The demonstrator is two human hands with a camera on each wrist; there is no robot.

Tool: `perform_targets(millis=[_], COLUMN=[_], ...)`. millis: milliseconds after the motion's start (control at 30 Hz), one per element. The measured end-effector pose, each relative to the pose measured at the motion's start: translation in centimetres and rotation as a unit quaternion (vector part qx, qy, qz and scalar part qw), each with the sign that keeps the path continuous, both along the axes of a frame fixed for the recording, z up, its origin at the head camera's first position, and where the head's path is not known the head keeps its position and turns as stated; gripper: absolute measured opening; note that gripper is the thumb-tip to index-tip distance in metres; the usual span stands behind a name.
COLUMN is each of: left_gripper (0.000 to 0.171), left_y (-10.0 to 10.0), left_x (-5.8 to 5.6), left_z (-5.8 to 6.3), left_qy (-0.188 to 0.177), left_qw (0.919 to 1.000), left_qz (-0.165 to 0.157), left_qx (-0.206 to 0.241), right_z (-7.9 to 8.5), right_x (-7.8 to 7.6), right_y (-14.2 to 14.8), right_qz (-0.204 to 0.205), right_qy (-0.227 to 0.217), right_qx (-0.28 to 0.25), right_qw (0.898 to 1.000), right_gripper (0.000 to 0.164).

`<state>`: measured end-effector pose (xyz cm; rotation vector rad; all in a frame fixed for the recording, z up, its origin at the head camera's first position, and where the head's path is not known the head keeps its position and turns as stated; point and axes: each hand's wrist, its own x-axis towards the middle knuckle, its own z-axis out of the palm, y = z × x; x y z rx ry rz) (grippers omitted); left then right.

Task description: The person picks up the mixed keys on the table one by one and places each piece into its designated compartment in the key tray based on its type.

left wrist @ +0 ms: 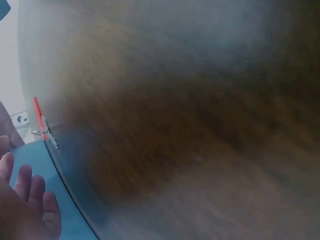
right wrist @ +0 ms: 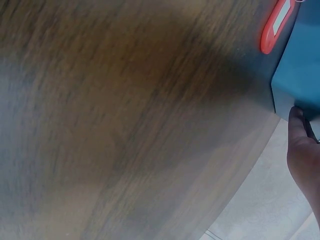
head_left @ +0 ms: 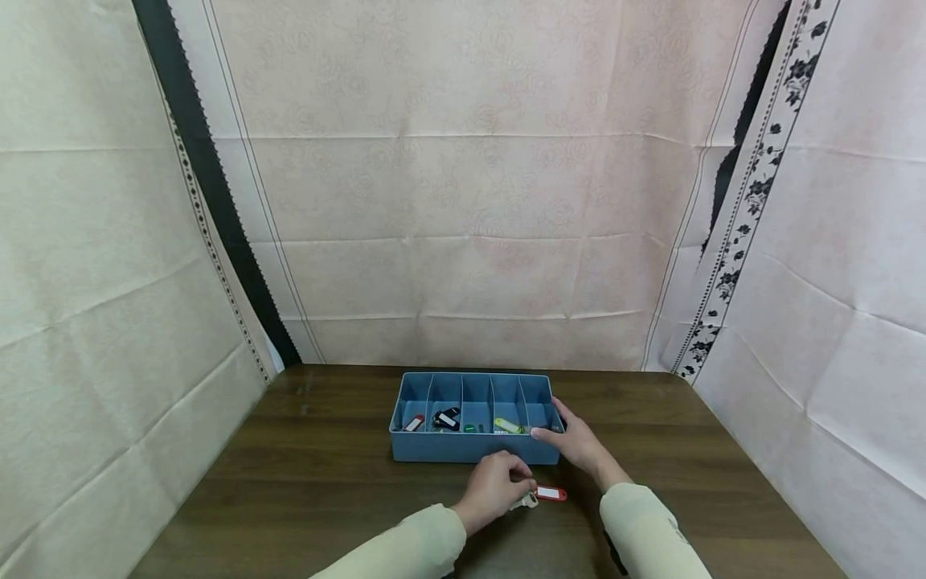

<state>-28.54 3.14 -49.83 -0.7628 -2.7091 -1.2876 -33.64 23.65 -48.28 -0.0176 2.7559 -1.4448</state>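
A blue divided box [head_left: 475, 449] stands on the table. My right hand [head_left: 582, 446] holds its right end, thumb at the front rim and fingers along the side wall; the right wrist view shows a digit against the box wall [right wrist: 296, 95]. In front of the box lie keys [head_left: 525, 501] with a red key tag [head_left: 551, 493] that has a white label. My left hand [head_left: 495, 489] is right over the keys, covering part of them. In the left wrist view its loosely extended fingers [left wrist: 36, 192] appear apart from the keys [left wrist: 50, 135].
Inside the box compartments lie a red tag [head_left: 415, 423], black tagged keys [head_left: 447, 418], a small green piece [head_left: 469, 429] and a yellow-green tag [head_left: 509, 425]. Pale patterned cloth [head_left: 470, 201] hangs behind the brown wooden table [head_left: 325, 450] and along both sides.
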Motion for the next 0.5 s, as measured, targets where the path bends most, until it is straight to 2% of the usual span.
perform_targets(millis=[267,500], left_gripper=[0.006,0.007], left_y=[0.9,1.2], left_x=[-0.3,-0.4], left_z=[-0.9,-1.4], left_qy=[-0.01,-0.014], left_qw=[0.9992,0.9985], left_qz=[-0.003,-0.012], left_qx=[-0.038,-0.051], right_z=[0.0,0.1], right_x=[0.0,-0.1], right_y=[-0.1,-0.1], right_qz=[-0.001,0.0], right_qy=[0.001,0.001], right_qx=[0.0,0.001], right_qw=[1.0,1.0], right_gripper=[0.092,0.093])
